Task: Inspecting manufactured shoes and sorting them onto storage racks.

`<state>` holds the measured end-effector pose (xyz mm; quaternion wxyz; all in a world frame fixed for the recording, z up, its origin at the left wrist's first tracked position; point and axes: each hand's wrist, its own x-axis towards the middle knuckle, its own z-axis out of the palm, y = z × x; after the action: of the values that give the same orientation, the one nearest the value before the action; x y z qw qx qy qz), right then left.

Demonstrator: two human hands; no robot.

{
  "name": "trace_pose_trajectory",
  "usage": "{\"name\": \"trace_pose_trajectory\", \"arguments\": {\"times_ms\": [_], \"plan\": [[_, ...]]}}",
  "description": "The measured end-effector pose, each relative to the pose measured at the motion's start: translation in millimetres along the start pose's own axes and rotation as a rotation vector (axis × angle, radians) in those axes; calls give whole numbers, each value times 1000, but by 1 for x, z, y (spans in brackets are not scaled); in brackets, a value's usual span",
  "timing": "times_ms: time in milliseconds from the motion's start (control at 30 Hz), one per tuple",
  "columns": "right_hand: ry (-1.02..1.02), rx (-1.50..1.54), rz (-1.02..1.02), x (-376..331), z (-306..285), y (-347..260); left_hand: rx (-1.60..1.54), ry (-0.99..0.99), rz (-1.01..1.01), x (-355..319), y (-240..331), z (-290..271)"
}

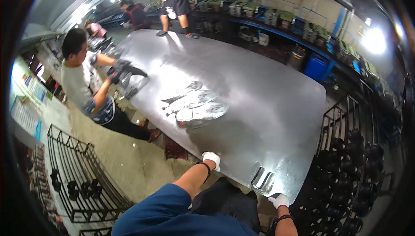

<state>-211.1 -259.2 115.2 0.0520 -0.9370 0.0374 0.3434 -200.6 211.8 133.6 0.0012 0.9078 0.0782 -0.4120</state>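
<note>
A large grey metal sheet (242, 89) lies flat in front of me like a tabletop. My left hand (212, 158), in a white glove, grips its near edge. My right hand (279, 200), also in a white glove, holds the near right corner, close to two shiny metal strips (261, 178) lying on the sheet. Several silvery wrapped pieces (194, 104) rest near the sheet's middle left.
A person in a grey shirt (82, 82) stands at the left edge holding a dark tool (129, 75). Another person in black (175, 9) leans on the far end. Black wire racks (73, 171) stand left, another rack with dark parts (354, 166) right. Blue shelving (302, 28) runs behind.
</note>
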Motion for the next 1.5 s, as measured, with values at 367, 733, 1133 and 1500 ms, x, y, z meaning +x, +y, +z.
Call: {"name": "trace_pose_trajectory", "arguments": {"times_ms": [367,733,1133,1500], "plan": [[-84,-3,26,0,-3,-5,-1,-59,-11,4,-1,-2],[-53,-38,-9,4,-2,-3,-33,0,-39,2,1,-2],[-52,106,-62,7,7,7,-45,-1,-69,7,3,3],[-50,22,-36,-5,-14,-9,-54,11,-78,1,4,-6]]}}
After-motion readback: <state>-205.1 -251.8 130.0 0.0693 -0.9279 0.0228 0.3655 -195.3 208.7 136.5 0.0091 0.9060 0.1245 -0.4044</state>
